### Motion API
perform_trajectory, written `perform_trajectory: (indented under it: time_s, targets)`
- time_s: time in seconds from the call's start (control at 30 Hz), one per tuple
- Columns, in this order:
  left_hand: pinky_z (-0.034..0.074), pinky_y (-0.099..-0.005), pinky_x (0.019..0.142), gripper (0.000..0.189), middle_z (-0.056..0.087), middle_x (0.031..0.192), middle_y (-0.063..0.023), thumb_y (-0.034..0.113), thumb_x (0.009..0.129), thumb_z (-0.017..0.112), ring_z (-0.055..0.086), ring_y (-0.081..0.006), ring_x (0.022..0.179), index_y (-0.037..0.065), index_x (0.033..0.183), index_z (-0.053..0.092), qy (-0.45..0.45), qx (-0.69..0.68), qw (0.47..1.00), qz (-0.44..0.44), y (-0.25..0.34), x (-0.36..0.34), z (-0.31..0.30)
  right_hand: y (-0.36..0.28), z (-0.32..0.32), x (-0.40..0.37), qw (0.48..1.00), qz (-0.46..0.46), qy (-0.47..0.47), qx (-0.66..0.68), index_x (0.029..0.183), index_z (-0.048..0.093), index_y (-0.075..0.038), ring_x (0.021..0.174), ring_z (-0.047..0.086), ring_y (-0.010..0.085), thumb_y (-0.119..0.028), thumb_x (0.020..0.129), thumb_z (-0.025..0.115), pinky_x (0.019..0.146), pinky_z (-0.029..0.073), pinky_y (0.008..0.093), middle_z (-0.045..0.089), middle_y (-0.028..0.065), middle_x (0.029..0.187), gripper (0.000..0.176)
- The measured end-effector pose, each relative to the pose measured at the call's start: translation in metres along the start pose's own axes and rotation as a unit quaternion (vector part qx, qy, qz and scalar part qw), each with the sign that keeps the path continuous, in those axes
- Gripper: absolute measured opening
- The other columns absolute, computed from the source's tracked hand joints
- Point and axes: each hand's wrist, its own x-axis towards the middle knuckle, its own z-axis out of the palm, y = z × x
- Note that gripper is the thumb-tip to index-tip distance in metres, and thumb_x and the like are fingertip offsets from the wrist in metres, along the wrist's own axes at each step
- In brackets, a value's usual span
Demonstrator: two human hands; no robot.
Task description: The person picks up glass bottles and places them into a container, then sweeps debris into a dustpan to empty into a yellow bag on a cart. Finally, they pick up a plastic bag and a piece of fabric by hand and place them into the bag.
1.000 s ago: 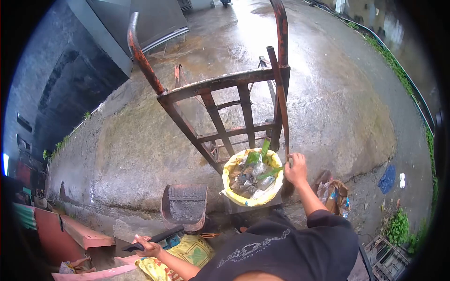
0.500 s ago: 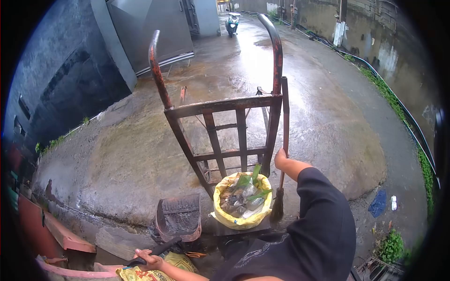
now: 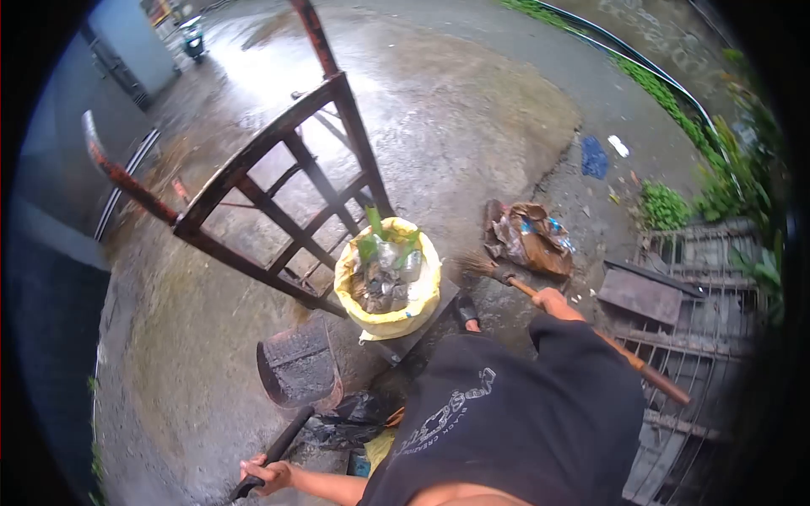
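Observation:
My left hand [image 3: 266, 475] is closed round a black handle [image 3: 288, 436] at the lower left. The handle's far end meets the rim of a dirty, scoop-shaped dustpan [image 3: 297, 363] on the wet ground. My right hand [image 3: 554, 304] grips the wooden stick of a broom [image 3: 525, 287]. The broom's bristles point left, close to a crumpled brown bag [image 3: 537, 240] with bits of blue. Between my hands, a yellow sack [image 3: 390, 325] stands open with plastic waste and green leaves inside. It rests on the base plate of a rusty hand truck [image 3: 245, 181].
A metal grating [image 3: 700, 350] with a flat grey slab [image 3: 641, 295] lies at right. Beyond are a blue rag [image 3: 594, 158], a white scrap [image 3: 618, 146] and weeds [image 3: 665, 205]. A parked scooter [image 3: 193, 38] stands far back. My foot [image 3: 469, 316] is near the sack.
My view has turned right and downward. The broom has swung from nearly upright to a low slant, bristles now by the brown bag. My left hand keeps its hold on the black handle.

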Motion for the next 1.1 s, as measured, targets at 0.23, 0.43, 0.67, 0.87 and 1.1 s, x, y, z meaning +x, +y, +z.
perform_trajectory:
  time_s: [0.23, 0.43, 0.67, 0.87, 1.1]
  targets:
    - [0.039, -0.0261, 0.037, 0.022, 0.052, 0.053, -0.0064, 0.019, 0.075, 0.065, 0.048, -0.0141, 0.043, 0.000, 0.068, 0.058, -0.001, -0.025, 0.990, -0.136, -0.028, 0.030, 0.005, 0.159, 0.226, -0.043, 0.967, 0.108, 0.016, 0.231, 0.101, 0.060, -0.007, 0.100, 0.054, 0.0287, -0.035, 0.075, 0.049, 0.080, 0.043, 0.0383, 0.060, 0.0155, 0.100, 0.040]
    - [0.038, -0.0256, 0.038, 0.024, 0.047, 0.050, -0.0011, 0.021, 0.075, 0.067, 0.046, -0.0121, 0.043, 0.009, 0.061, 0.052, -0.021, -0.133, 0.972, -0.193, -0.002, 0.022, 0.020, 0.224, 0.341, -0.073, 0.949, 0.160, 0.109, 0.250, 0.086, 0.060, -0.003, 0.069, 0.059, 0.0265, -0.033, 0.075, 0.050, 0.060, 0.046, 0.0361, 0.061, 0.0173, 0.078, 0.033]
    - [0.042, -0.0271, 0.039, 0.027, 0.050, 0.046, -0.0070, 0.019, 0.072, 0.064, 0.050, -0.0158, 0.041, -0.001, 0.057, 0.054, -0.064, -0.002, 0.991, -0.114, 0.105, -0.038, -0.018, 0.310, 0.330, -0.109, 0.749, 0.302, -0.093, 0.582, 0.073, 0.058, -0.003, 0.042, 0.050, 0.0183, -0.033, 0.075, 0.053, 0.040, 0.041, 0.0339, 0.053, 0.0080, 0.054, 0.031]
    - [0.039, -0.0266, 0.033, 0.030, 0.047, 0.043, -0.0062, 0.022, 0.070, 0.065, 0.047, -0.0161, 0.036, -0.001, 0.055, 0.054, -0.067, -0.038, 0.981, -0.179, 0.151, -0.096, -0.038, 0.382, 0.351, -0.122, 0.748, 0.272, -0.119, 0.594, 0.065, 0.052, -0.004, 0.039, 0.045, 0.0157, -0.034, 0.077, 0.053, 0.037, 0.036, 0.0325, 0.047, 0.0043, 0.051, 0.032]
    - [0.036, -0.0243, 0.029, 0.023, 0.045, 0.046, -0.0073, 0.010, 0.066, 0.067, 0.042, -0.0149, 0.034, -0.005, 0.059, 0.051, -0.137, -0.114, 0.950, -0.258, 0.173, -0.175, -0.048, 0.429, 0.376, -0.144, 0.740, 0.279, -0.133, 0.597, 0.064, 0.052, -0.004, 0.037, 0.043, 0.0161, -0.037, 0.078, 0.051, 0.037, 0.035, 0.0325, 0.046, 0.0046, 0.048, 0.036]
